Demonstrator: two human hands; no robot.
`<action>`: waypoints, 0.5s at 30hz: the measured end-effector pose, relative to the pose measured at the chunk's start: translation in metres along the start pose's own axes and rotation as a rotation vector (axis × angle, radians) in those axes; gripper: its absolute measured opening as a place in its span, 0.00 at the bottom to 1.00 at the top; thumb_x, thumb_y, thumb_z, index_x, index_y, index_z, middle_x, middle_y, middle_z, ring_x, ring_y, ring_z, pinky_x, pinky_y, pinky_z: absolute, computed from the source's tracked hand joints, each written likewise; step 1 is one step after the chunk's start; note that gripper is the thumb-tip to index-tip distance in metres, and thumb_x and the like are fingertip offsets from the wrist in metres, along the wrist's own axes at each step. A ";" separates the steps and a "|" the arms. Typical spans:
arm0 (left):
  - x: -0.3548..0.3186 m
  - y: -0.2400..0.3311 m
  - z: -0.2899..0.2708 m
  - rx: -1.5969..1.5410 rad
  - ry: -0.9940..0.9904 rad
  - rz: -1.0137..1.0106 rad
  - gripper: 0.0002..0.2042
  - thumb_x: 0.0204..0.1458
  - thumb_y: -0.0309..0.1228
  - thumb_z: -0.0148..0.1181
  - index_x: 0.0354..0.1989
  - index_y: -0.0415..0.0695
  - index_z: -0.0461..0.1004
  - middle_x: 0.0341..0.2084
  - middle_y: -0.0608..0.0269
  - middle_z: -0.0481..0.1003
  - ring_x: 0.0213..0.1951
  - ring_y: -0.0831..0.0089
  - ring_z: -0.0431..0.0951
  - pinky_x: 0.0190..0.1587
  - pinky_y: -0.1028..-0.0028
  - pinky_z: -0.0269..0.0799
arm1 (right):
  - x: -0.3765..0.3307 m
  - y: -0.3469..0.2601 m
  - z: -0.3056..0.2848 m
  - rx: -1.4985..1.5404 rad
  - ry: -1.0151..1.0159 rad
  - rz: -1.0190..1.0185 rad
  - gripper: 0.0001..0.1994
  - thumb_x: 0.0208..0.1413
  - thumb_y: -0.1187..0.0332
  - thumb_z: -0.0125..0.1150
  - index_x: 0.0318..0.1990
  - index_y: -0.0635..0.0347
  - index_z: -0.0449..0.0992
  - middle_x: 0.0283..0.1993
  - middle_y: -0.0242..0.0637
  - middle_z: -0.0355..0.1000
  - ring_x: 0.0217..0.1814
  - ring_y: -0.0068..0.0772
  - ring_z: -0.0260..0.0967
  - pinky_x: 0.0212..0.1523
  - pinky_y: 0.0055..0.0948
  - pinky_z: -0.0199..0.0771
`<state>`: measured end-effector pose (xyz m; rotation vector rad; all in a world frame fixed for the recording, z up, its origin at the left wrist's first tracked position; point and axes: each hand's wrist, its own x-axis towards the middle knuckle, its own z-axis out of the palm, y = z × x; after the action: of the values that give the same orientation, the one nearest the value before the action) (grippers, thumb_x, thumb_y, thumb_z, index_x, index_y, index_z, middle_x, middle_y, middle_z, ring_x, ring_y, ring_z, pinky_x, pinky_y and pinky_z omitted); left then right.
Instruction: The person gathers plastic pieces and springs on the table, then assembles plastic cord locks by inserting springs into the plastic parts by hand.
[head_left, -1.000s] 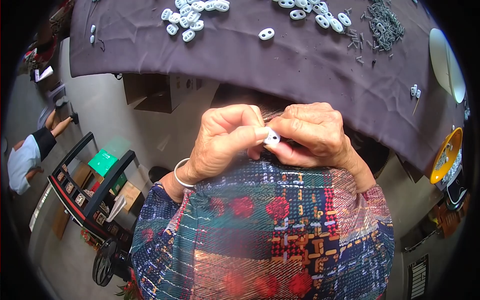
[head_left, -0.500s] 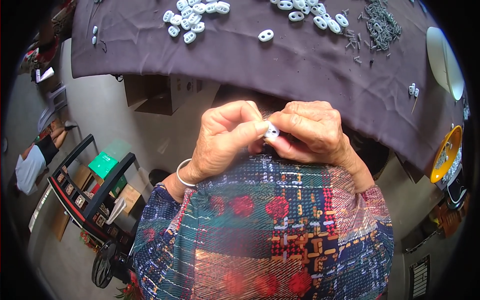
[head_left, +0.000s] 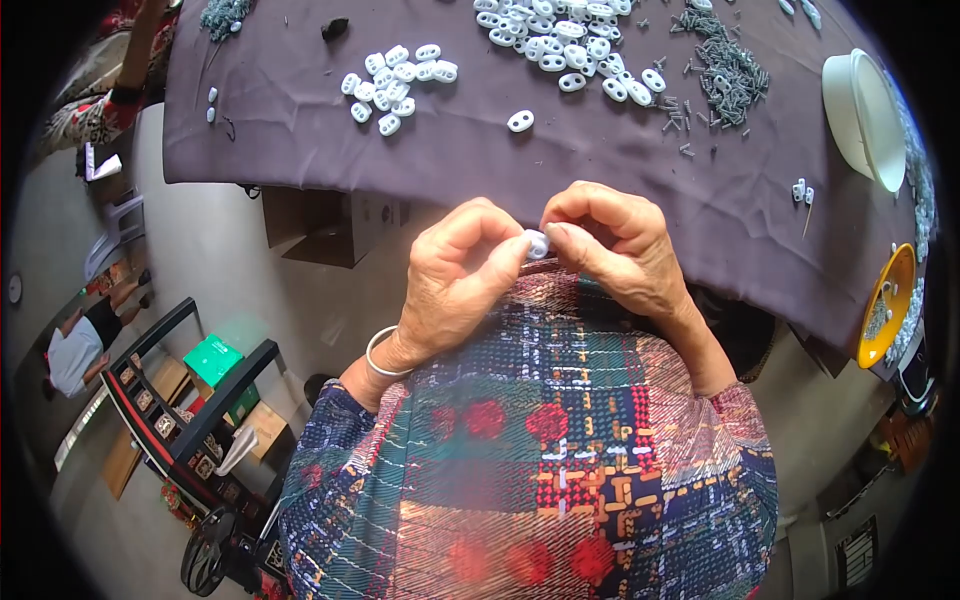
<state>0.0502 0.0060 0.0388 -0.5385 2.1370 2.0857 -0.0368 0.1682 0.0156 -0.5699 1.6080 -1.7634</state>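
My left hand (head_left: 462,272) and my right hand (head_left: 608,240) meet close to my chest, above my patterned top. Between their fingertips they pinch one small white plastic piece (head_left: 537,243), mostly hidden by the fingers. A silver bangle sits on my left wrist. Ahead lies a table under a dark purple cloth (head_left: 300,110). On it are a loose white piece (head_left: 520,121), a small heap of white pieces (head_left: 395,82) at the left, a bigger heap (head_left: 560,38) at the far middle, and a pile of small grey metal pins (head_left: 728,70).
A white bowl (head_left: 862,118) stands at the table's right end and a yellow bowl (head_left: 886,305) further right. A cardboard box (head_left: 330,222) sits under the table. At left are a black cart (head_left: 180,420) with a green box, and other people.
Both hands have stayed together on the white piece, with only small finger movements. A person at the far left has shifted along the floor.
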 end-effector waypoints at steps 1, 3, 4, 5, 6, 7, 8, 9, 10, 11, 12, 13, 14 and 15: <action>0.001 0.000 0.001 0.027 0.011 0.012 0.02 0.47 0.22 0.57 0.27 0.37 0.72 0.23 0.66 0.71 0.27 0.81 0.70 0.30 0.80 0.65 | 0.000 -0.002 0.000 0.135 -0.002 0.142 0.03 0.53 0.76 0.55 0.33 0.66 0.71 0.27 0.27 0.67 0.27 0.14 0.62 0.28 0.15 0.62; 0.004 -0.002 0.001 0.033 0.010 0.044 0.02 0.47 0.22 0.57 0.27 0.37 0.72 0.23 0.66 0.70 0.27 0.81 0.70 0.30 0.80 0.65 | -0.001 -0.003 0.000 0.120 -0.008 0.140 0.03 0.54 0.75 0.56 0.32 0.66 0.71 0.27 0.25 0.66 0.27 0.13 0.61 0.28 0.15 0.62; 0.006 -0.002 0.001 0.038 0.013 0.072 0.02 0.47 0.22 0.57 0.27 0.37 0.72 0.23 0.65 0.70 0.26 0.80 0.70 0.30 0.80 0.65 | -0.001 -0.003 0.000 0.105 -0.017 0.143 0.04 0.54 0.74 0.56 0.32 0.66 0.71 0.27 0.24 0.66 0.28 0.11 0.61 0.29 0.14 0.62; 0.006 -0.001 0.001 0.039 0.011 0.077 0.02 0.47 0.22 0.57 0.27 0.37 0.72 0.23 0.65 0.70 0.26 0.80 0.70 0.30 0.80 0.65 | -0.001 -0.005 0.000 0.104 -0.015 0.139 0.04 0.54 0.74 0.56 0.32 0.66 0.71 0.27 0.24 0.66 0.28 0.11 0.61 0.29 0.14 0.62; 0.007 0.001 0.001 0.048 0.012 0.062 0.02 0.47 0.22 0.57 0.27 0.37 0.72 0.23 0.66 0.71 0.27 0.81 0.70 0.30 0.81 0.65 | 0.000 -0.007 0.000 0.150 -0.012 0.193 0.04 0.54 0.74 0.56 0.33 0.65 0.70 0.27 0.23 0.66 0.28 0.11 0.60 0.29 0.13 0.62; 0.007 0.002 0.001 0.058 0.015 0.049 0.02 0.48 0.22 0.58 0.27 0.37 0.72 0.23 0.66 0.71 0.27 0.82 0.70 0.30 0.81 0.65 | 0.000 -0.009 0.000 0.196 -0.009 0.246 0.04 0.54 0.73 0.56 0.33 0.65 0.70 0.27 0.23 0.66 0.28 0.10 0.60 0.29 0.13 0.61; 0.007 0.004 0.001 0.060 0.018 0.059 0.02 0.48 0.22 0.58 0.27 0.37 0.72 0.23 0.66 0.71 0.27 0.82 0.70 0.30 0.81 0.65 | 0.000 -0.009 0.000 0.192 -0.012 0.237 0.04 0.54 0.73 0.56 0.33 0.65 0.70 0.27 0.23 0.66 0.28 0.10 0.60 0.29 0.13 0.61; 0.006 0.006 0.002 -0.006 0.013 -0.014 0.03 0.49 0.23 0.58 0.27 0.37 0.72 0.24 0.67 0.71 0.27 0.82 0.70 0.30 0.82 0.66 | 0.000 -0.008 0.001 0.175 -0.005 0.242 0.04 0.54 0.73 0.56 0.34 0.65 0.70 0.27 0.23 0.65 0.28 0.10 0.60 0.28 0.13 0.61; 0.004 0.008 0.004 -0.072 0.009 -0.084 0.03 0.49 0.23 0.58 0.27 0.37 0.72 0.24 0.67 0.72 0.27 0.83 0.70 0.30 0.82 0.66 | -0.001 -0.006 0.002 0.159 0.000 0.246 0.05 0.55 0.73 0.56 0.34 0.65 0.70 0.27 0.22 0.65 0.28 0.10 0.59 0.28 0.12 0.61; 0.004 0.005 0.005 -0.130 0.009 -0.059 0.04 0.50 0.24 0.59 0.28 0.37 0.73 0.25 0.68 0.72 0.28 0.84 0.71 0.31 0.82 0.67 | -0.001 -0.001 0.004 0.130 0.008 0.192 0.05 0.55 0.72 0.56 0.34 0.65 0.70 0.27 0.23 0.65 0.27 0.10 0.59 0.27 0.13 0.61; 0.005 0.002 0.004 -0.064 0.005 -0.034 0.04 0.50 0.25 0.59 0.29 0.36 0.73 0.25 0.67 0.72 0.28 0.83 0.72 0.31 0.82 0.68 | -0.002 -0.004 0.004 0.107 0.020 0.187 0.05 0.55 0.72 0.56 0.33 0.65 0.70 0.26 0.23 0.65 0.26 0.11 0.60 0.26 0.14 0.62; 0.008 -0.001 0.003 -0.010 -0.019 0.025 0.03 0.50 0.23 0.58 0.30 0.37 0.73 0.26 0.68 0.72 0.29 0.84 0.70 0.32 0.83 0.67 | -0.002 -0.003 0.002 0.079 0.033 0.208 0.06 0.55 0.71 0.56 0.33 0.65 0.70 0.26 0.24 0.65 0.25 0.11 0.60 0.25 0.14 0.62; 0.009 -0.003 0.004 0.044 -0.038 0.078 0.02 0.51 0.21 0.57 0.31 0.37 0.72 0.26 0.70 0.71 0.29 0.86 0.69 0.32 0.85 0.66 | -0.003 -0.001 0.001 0.053 0.042 0.233 0.06 0.56 0.71 0.55 0.33 0.65 0.70 0.25 0.24 0.65 0.23 0.11 0.60 0.24 0.14 0.62; 0.008 -0.006 0.005 0.027 -0.021 0.063 0.03 0.51 0.23 0.57 0.31 0.36 0.73 0.26 0.69 0.72 0.29 0.86 0.69 0.31 0.85 0.66 | -0.003 0.000 0.001 0.048 0.028 0.216 0.06 0.56 0.71 0.55 0.33 0.65 0.70 0.25 0.24 0.65 0.23 0.11 0.60 0.24 0.14 0.62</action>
<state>0.0435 0.0092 0.0307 -0.4499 2.1949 2.0806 -0.0340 0.1693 0.0164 -0.3362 1.5781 -1.6511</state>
